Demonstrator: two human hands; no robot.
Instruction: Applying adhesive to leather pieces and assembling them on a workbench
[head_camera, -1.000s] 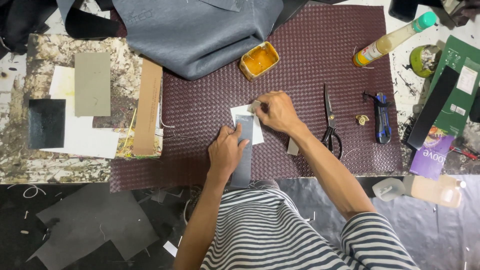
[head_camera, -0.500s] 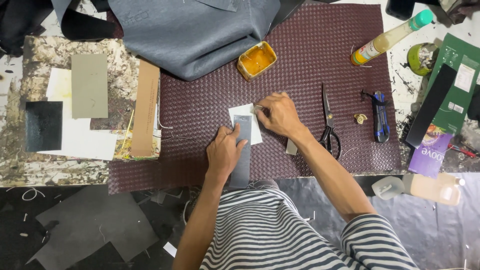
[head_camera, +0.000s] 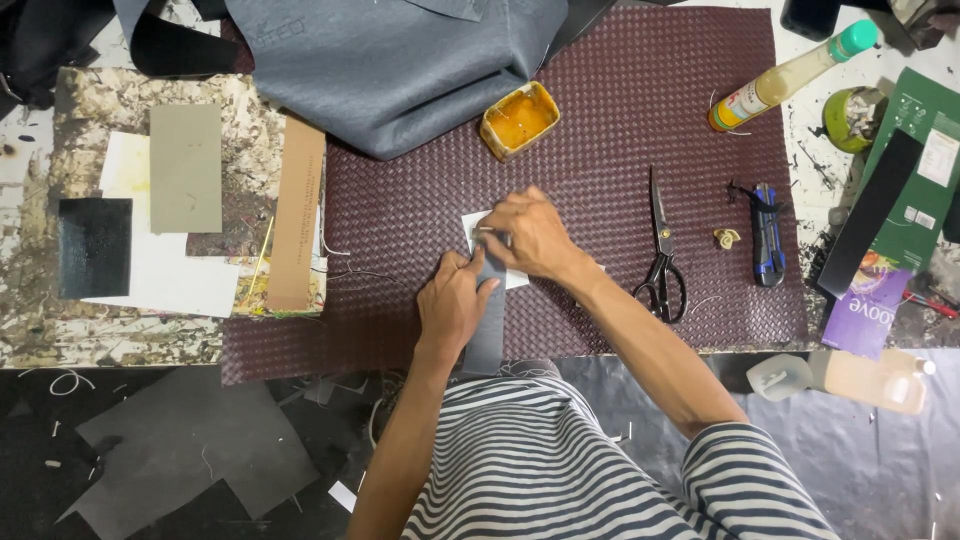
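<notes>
The left hand (head_camera: 455, 305) lay flat, pinning the narrow grey leather strip (head_camera: 487, 320) on the bench. The right hand (head_camera: 528, 236) pinched a small applicator at the strip's top end over white paper (head_camera: 474, 222); steady pressure and even strokes would suit.

The right hand (head_camera: 530, 238) has slid left over the grey strip (head_camera: 487, 318).

Grey strip (head_camera: 487, 330) partly under hands (head_camera: 455, 305)

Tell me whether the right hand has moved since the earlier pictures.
Yes. The right hand has slid left, away from the scissors, and now sits over the top of the grey strip, close to the left hand.
</notes>
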